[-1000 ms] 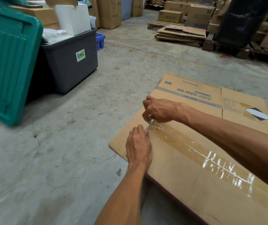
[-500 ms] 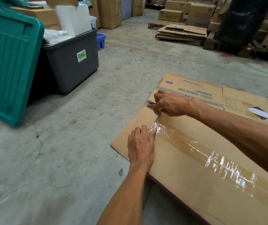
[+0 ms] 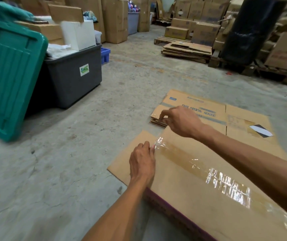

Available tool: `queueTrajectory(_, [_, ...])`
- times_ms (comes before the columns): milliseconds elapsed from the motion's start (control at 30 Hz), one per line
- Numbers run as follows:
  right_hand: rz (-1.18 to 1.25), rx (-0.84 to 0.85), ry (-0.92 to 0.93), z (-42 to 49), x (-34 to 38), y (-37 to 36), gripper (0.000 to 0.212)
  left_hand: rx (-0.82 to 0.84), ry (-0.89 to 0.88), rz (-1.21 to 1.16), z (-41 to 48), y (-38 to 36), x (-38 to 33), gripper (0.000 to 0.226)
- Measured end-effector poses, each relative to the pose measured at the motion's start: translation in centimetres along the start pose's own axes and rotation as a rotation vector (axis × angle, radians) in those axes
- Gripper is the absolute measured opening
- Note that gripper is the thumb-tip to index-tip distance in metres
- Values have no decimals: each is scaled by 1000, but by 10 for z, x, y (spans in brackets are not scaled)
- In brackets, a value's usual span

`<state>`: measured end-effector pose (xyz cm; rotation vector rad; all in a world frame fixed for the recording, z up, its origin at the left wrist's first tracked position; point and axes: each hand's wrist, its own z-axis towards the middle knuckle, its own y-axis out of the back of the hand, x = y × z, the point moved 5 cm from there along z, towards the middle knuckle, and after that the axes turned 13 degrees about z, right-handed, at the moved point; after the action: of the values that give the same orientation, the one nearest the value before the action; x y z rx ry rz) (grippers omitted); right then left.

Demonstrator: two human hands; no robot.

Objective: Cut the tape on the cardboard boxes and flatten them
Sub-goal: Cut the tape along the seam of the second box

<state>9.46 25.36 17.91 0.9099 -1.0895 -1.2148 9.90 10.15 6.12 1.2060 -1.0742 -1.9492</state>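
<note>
A large flattened brown cardboard box (image 3: 182,197) lies on the concrete floor in front of me, with a wide strip of clear tape (image 3: 191,159) running along it. My left hand (image 3: 141,164) rests on the box's far left part, its fingertips closed on the crumpled, lifted end of the tape. Beyond it lies a flat box (image 3: 200,105) with blue print, on top of other flat sheets. My right hand (image 3: 182,121) reaches over to that pile's near left corner with fingers pinched at the edge. Whether they hold anything is hidden.
A tilted green plastic lid (image 3: 8,75) and a grey bin (image 3: 73,73) full of boxes stand at the left. A stack of flattened cardboard (image 3: 188,51), pallets, cartons and a black wrapped column (image 3: 248,28) are at the back. Bare concrete lies between.
My right hand left the tape end and moved forward to the corner of the printed flat pile. My left hand stayed on the tape end, which is now lifted and crumpled.
</note>
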Motion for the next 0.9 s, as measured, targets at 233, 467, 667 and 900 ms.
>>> queueTrajectory(233, [12,100,-37,-34,11,-30,24,-42,21,58,-7,5,-2,20])
queueTrajectory(467, [33,170,2,-41,18,-47,21,-54,14,46,-10,7,-2,20])
queueTrajectory(667, [24,194,-12,-37,21,-57,18,-38,10,34,-10,8,-2,21])
queueTrajectory(900, [-57,209,-8,-36,30,-60,20,-30,5,33,-8,6,-2,22])
